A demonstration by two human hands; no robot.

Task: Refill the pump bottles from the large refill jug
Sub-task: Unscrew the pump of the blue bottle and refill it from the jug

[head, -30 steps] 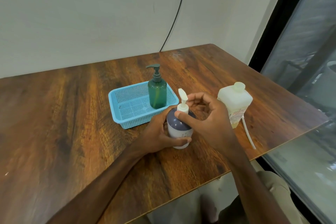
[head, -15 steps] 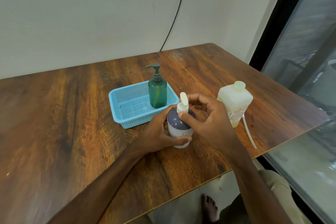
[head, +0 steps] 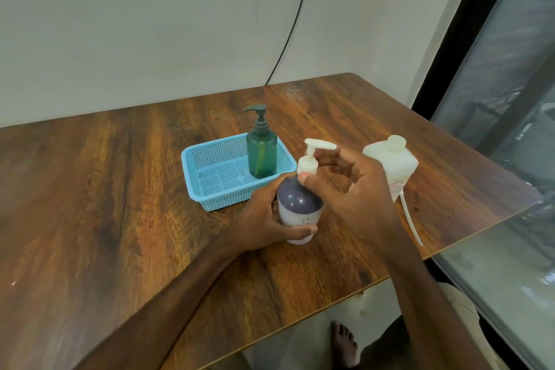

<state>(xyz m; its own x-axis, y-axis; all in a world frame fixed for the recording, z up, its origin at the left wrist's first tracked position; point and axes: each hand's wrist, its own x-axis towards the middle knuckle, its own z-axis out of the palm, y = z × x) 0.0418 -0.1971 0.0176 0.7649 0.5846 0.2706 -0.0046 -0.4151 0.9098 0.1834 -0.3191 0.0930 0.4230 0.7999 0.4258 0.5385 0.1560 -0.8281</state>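
A white pump bottle (head: 300, 213) with a dark rounded shoulder stood upright on the wooden counter (head: 90, 204), just in front of the blue basket's near right corner. The left hand (head: 264, 219) was wrapped around the bottle's lower body, its fingers curled closed against the white wall and the thumb lying across the front near the base. The right hand (head: 351, 192) came in from the bottle's right side, thumb tip pressed against the cream collar of the pump head (head: 310, 156) and the other fingers bent loosely around its far side, so the grip was a light pinch at the collar rather than a full fist; how firmly the hidden fingers touched could not be told. The pump's spout pointed right, away from the basket, over the knuckles. The blue basket (head: 210, 171) held a green pump bottle (head: 261, 153), upright in its right rear corner with the nozzle pointing left. To the right of the white bottle, partly hidden behind the right hand, stood the large refill jug (head: 393, 159), pale and translucent, its round cap on. A thin white tube (head: 410, 219) lay on the counter from the jug's base toward the counter's near edge. A black cable (head: 288, 36) ran down the wall behind the basket.
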